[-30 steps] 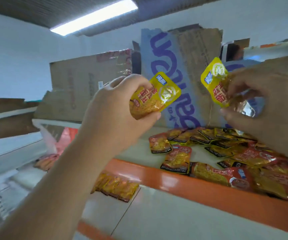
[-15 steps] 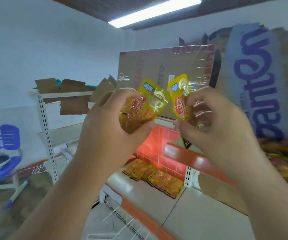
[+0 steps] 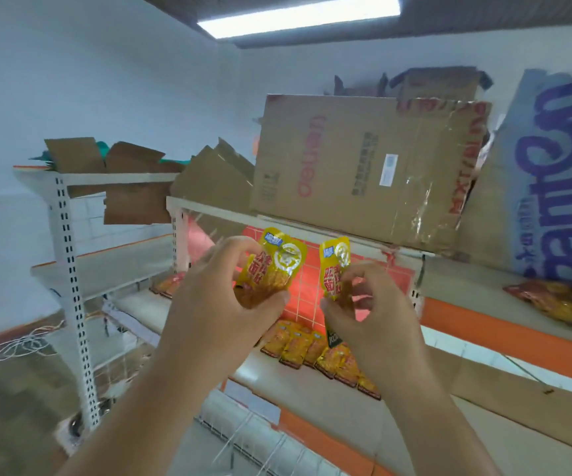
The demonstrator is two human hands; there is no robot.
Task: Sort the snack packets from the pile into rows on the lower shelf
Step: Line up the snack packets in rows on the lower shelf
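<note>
Both hands are hovering in front of the lower shelf (image 3: 264, 376), a little apart from each other, and each one is holding one snack packet. The left hand (image 3: 222, 304) is gripping a yellow packet (image 3: 274, 266) with the fingers curled round its lower half, so its top with the white round mark is sticking out above the fingers. The right hand (image 3: 370, 310) is pinching a second yellow packet (image 3: 335, 266) between thumb and fingertips, and this one is standing almost upright. The two packets are near each other but are not touching. Under the right thumb a dark strip with letters (image 3: 333, 338) is showing; I cannot tell if it is part of the same packet.

On the lower shelf, just below the hands, a row of packets (image 3: 298, 348) is lying side by side, with edges overlapping. Behind the lower shelf a red grid panel (image 3: 305, 286) is standing. Above the lower shelf a large cardboard box (image 3: 363, 173) is lying on a white shelf board. To the right of the lower shelf and higher, an orange-edged shelf (image 3: 484, 321) is carrying the pile of packets (image 3: 559, 300), and only its left end is showing. Above this pile a cardboard sheet with blue letters (image 3: 552, 187) is leaning. To the left of the lower shelf a white post with holes (image 3: 71, 269) is standing, and some more packets (image 3: 169, 285) are lying on the neighbouring shelf there.
</note>
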